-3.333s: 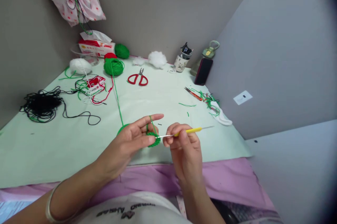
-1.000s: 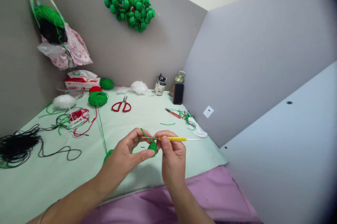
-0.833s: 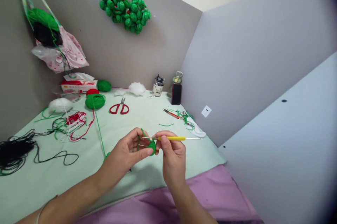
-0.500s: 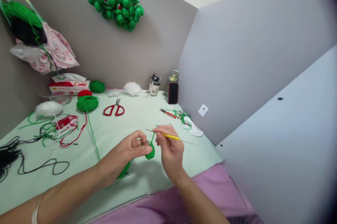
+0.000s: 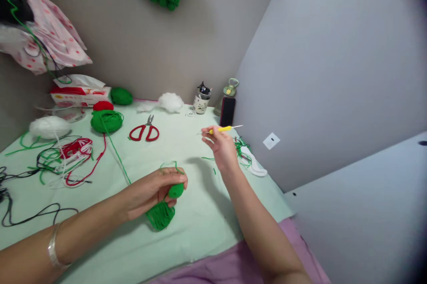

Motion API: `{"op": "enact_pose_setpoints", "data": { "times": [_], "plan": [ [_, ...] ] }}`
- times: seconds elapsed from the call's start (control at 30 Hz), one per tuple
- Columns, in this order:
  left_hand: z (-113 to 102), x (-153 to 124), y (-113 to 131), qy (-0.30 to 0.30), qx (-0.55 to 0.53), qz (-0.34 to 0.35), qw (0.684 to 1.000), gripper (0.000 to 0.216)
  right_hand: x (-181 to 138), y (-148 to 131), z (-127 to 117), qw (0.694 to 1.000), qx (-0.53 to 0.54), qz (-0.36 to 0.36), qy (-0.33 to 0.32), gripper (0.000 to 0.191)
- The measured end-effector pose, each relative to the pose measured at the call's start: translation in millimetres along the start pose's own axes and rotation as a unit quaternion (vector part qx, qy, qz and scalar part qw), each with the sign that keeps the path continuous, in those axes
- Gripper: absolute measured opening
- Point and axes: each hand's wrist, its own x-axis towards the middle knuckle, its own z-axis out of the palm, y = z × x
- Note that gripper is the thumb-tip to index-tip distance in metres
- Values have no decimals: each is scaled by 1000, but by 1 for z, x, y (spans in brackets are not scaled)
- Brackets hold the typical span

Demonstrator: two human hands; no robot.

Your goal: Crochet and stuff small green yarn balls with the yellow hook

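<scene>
My left hand [image 5: 156, 192] pinches a small green crochet piece [image 5: 176, 191], with a loose yarn tail [image 5: 175, 164] rising above the fingers. Just below that hand a green yarn bundle [image 5: 160, 217] lies on the cloth. Further up and to the right, my right hand [image 5: 223, 147] is closed on a crochet hook [image 5: 221, 130] with a yellow handle, well apart from the crochet piece. Green yarn scraps [image 5: 244, 152] lie beyond my right wrist. The orange thread snips are hidden behind my right hand.
Red-handled scissors [image 5: 144, 131] lie mid-table. To the left are a green yarn ball [image 5: 106, 121], a white yarn ball [image 5: 50, 127] and tangled cords [image 5: 75, 152]. Along the back stand a tissue box [image 5: 82, 96], white stuffing [image 5: 171, 102], a jar [image 5: 202, 100] and a phone [image 5: 227, 111].
My right hand, with the crochet hook, has moved up and right, away from the crochet piece. My left hand has turned and shifted slightly left with the piece. The camera view has tilted down.
</scene>
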Motion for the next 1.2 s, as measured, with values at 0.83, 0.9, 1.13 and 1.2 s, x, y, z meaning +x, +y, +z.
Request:
{"op": "enact_pose_setpoints", "data": {
  "times": [0.83,0.9,1.13,1.2],
  "plan": [
    [-60,9,50,225,91,150,959,23,20,9,-13,883,-371,-74,-279,39],
    [-50,18,47,194,145,165,956,20,6,-5,5,920,-194,-7,-340,41],
    [-30,26,29,197,143,219,945,21,-24,-5,48,941,91,124,-301,29],
    [-33,22,21,210,147,225,940,23,-29,-1,48,941,106,129,-294,31]
  ]
}}
